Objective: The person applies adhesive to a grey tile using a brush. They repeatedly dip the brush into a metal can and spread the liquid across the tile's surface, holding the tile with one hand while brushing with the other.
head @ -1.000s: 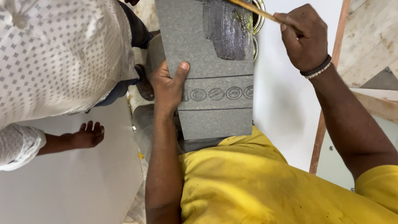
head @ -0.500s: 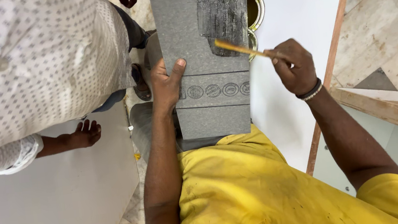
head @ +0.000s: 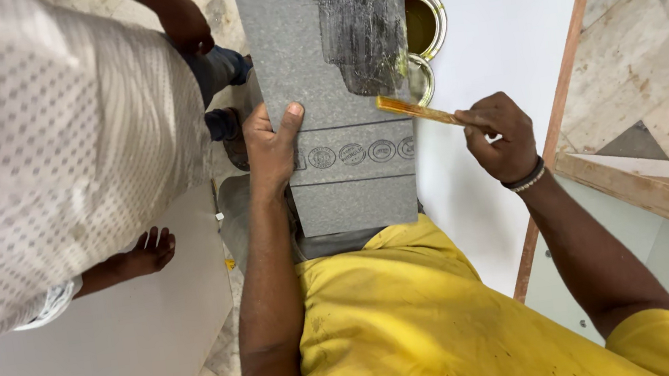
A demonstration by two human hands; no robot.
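Marble floor lies beyond my left grip (head: 274,148), which presses flat on the grey sheet (head: 340,128). My right grip (head: 498,138) pinches the brush (head: 418,110), now lowered from the tin (head: 424,20) to the glossy patch's edge: spreading resumes.

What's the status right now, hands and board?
Left hand flat on grey rectangular board. Right hand grips yellow-handled brush at the board's edge, near open tin of yellow glue. Another person's hand alongside, clear.
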